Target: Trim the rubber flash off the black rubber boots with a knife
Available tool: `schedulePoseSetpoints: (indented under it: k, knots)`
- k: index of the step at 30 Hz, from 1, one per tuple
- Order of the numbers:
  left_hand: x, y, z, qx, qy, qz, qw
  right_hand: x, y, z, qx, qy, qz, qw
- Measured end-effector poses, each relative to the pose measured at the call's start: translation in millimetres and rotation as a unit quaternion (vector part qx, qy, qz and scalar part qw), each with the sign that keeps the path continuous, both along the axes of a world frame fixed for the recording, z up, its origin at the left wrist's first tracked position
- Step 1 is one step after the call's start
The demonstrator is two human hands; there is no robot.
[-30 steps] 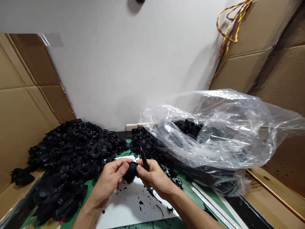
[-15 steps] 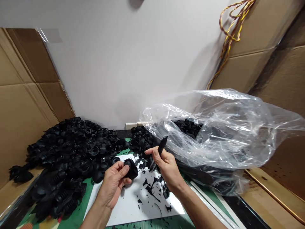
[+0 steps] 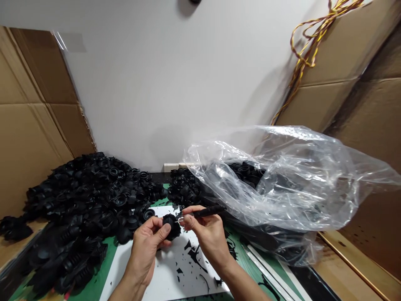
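Note:
My left hand [image 3: 145, 244] pinches a ribbed black rubber part [image 3: 171, 229] between thumb and fingers, over the white board. From the right, my right hand [image 3: 211, 234] grips a slim black-handled tool [image 3: 208, 211] with a narrow metal tip. That tip is at the part's right side; whether it touches or enters the part is too small to tell. Thin black scraps [image 3: 196, 255] lie scattered on the white board [image 3: 166, 280] beneath both hands.
A large heap of black rubber parts [image 3: 90, 188] is piled on the left. To the right, a clear plastic bag [image 3: 300, 188] holds more black parts. Cardboard [image 3: 28, 96] stands at both sides, with twisted yellow-brown wire [image 3: 300, 62] hanging at the upper right.
My right hand has tilted the tool from upright to nearly level and brought its tip to the part. The part in my left hand has turned, showing its ribs.

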State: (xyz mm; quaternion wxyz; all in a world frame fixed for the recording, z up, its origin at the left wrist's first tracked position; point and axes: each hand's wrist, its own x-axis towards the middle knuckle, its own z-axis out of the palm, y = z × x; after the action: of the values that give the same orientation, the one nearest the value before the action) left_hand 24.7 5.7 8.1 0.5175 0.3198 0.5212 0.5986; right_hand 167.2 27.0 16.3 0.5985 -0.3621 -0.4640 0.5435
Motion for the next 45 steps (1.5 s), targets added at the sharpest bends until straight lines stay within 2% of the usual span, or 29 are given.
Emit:
schedulePoseSetpoints:
  k: [4,7,10,13,15,17,20,23,29,33,37,40,43,45]
  knots:
    - [-2.3,2.3,-7.6,0.017,-0.005,-0.005,1.0,-1.3,-1.9,-1.3,0.013,-0.024,-0.007,1.0]
    - [-0.9,1.8,-7.8,0.018,-0.012,0.003,1.0,-4.9,-7.0,-1.0,0.036,-0.059,-0.008,0.998]
    - [2.4,-1.4,-1.1,0.009,-0.018,0.015,1.0,-4.8,-6.3,-3.5,0.136,-0.136,-0.037,0.981]
    - [3.5,-5.3,7.8,0.003,-0.032,0.008,0.999,6.0,8.3,-9.6,0.236,-0.236,-0.097,0.938]
    - [1.7,-6.5,11.2,0.005,-0.051,-0.001,0.999,16.5,21.3,-13.6,0.222,-0.264,-0.153,0.926]
    - [-1.0,-6.0,11.1,0.008,-0.068,-0.011,0.998,24.0,30.3,-15.3,0.156,-0.237,-0.183,0.941]
    - [-3.7,-3.6,8.1,0.017,-0.077,-0.019,0.997,23.9,30.2,-12.1,0.06,-0.146,-0.092,0.983]
    - [-3.9,-1.4,7.4,0.022,-0.086,-0.01,0.996,16.9,19.9,-6.1,0.033,-0.08,-0.001,0.996]
    - [-4.0,-0.3,13.1,-0.009,-0.127,0.03,0.991,11.9,7.8,-4.4,0.021,-0.023,0.012,0.999]
    - [-4.4,-1.1,16.2,-0.003,-0.14,0.03,0.99,11.8,8.0,-5.4,0.002,-0.015,0.055,0.998]
    - [-5.8,0.0,17.0,-0.003,-0.131,0.032,0.991,11.2,8.8,-6.3,-0.02,-0.028,0.109,0.993]
    - [-7.2,0.8,16.6,0.008,-0.129,0.01,0.992,8.9,8.6,-10.2,-0.059,-0.062,0.155,0.984]
    - [-7.2,-0.9,16.1,0.022,-0.104,-0.013,0.994,6.4,7.3,-13.3,-0.07,-0.087,0.166,0.98]
    - [-6.3,-3.4,15.3,0.029,-0.061,-0.007,0.998,6.2,5.9,-12.1,-0.047,-0.081,0.158,0.983]
